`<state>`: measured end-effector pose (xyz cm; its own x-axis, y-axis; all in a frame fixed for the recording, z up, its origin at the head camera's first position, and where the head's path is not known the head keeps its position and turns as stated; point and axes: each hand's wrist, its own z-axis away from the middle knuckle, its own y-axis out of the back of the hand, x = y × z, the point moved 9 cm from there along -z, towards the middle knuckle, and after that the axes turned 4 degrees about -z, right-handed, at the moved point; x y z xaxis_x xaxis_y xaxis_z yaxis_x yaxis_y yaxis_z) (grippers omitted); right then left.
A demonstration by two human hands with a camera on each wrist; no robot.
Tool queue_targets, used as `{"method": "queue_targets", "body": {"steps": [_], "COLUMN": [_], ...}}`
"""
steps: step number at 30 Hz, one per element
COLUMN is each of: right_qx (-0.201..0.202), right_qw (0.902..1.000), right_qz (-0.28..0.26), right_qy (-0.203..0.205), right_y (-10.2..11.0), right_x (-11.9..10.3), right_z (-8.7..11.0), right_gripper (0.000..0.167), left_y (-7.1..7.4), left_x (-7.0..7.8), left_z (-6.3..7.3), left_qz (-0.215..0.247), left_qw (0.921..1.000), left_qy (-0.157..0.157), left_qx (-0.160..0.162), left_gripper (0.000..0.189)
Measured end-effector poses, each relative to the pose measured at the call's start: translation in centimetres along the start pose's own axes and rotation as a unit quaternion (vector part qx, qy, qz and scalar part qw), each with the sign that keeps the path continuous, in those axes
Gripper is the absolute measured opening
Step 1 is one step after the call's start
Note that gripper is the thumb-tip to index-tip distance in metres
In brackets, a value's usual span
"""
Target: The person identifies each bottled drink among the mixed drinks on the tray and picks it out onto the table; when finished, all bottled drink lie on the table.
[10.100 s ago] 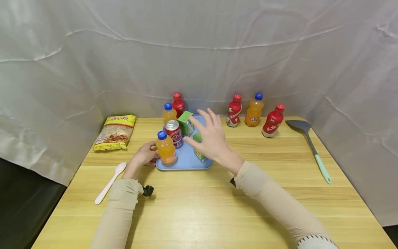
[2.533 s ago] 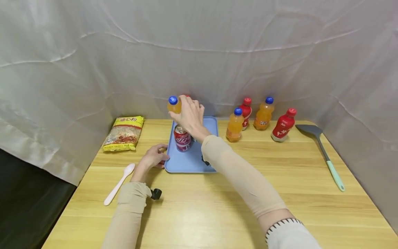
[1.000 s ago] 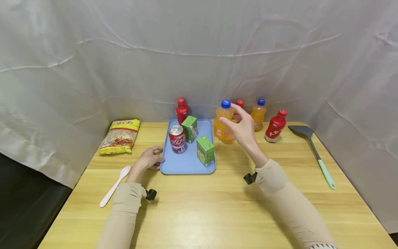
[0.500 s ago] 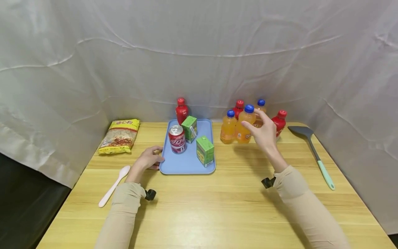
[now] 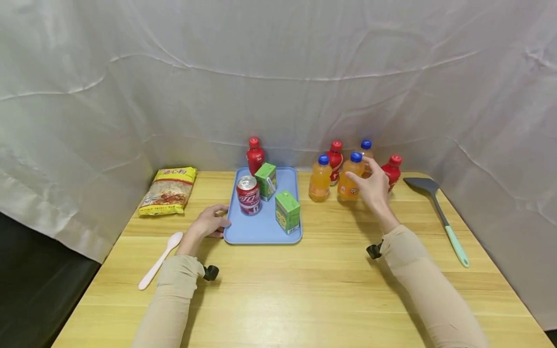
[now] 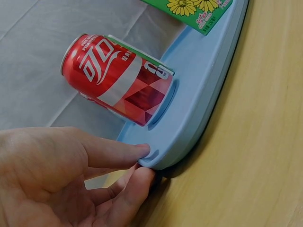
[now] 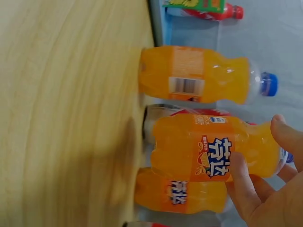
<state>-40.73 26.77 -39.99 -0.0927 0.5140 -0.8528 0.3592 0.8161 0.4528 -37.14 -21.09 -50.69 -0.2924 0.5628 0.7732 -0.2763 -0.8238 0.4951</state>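
My right hand [image 5: 375, 186] grips an orange soda bottle [image 5: 349, 186] with a blue cap near its top. In the right wrist view that bottle [image 7: 184, 146] is upright; whether its base touches the table I cannot tell. Left of it stands another orange soda bottle [image 5: 319, 183]; a third orange soda bottle [image 7: 161, 191] is partly hidden behind. My left hand [image 5: 206, 224] pinches the near-left rim of the blue tray [image 5: 261, 238], thumb on top in the left wrist view. On the tray are a red soda can [image 5: 249, 195] and two green drink cartons [image 5: 287, 212], [image 5: 266, 181].
Small red bottles stand at the back: one red bottle [image 5: 255, 157] by the tray, another red bottle [image 5: 335, 162] behind the orange ones, and a red bottle [image 5: 392, 170] right of my hand. A pasta bag [image 5: 167, 191], a pink spoon [image 5: 161, 261] and a spatula [image 5: 439, 208] lie at the sides.
Two orange soda bottles have gone from the tray's left side to the table right of it. Over the last second my right hand has carried the second one rightward and lower; my left hand stays put.
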Motion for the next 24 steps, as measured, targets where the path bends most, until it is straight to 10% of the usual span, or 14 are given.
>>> {"method": "queue_targets", "body": {"steps": [24], "right_qx": [-0.025], "right_qw": [0.9989], "right_qz": [0.028], "right_qy": [-0.028], "right_y": [-1.5], "right_x": [1.9], "right_z": [-1.0], "right_gripper": [0.064], "left_y": [0.0], "left_x": [0.0], "left_z": [-0.2], "left_qz": [0.001], "left_qw": [1.0000], "left_qy": [-0.005], "left_qx": [0.000], "left_gripper": [0.060]}}
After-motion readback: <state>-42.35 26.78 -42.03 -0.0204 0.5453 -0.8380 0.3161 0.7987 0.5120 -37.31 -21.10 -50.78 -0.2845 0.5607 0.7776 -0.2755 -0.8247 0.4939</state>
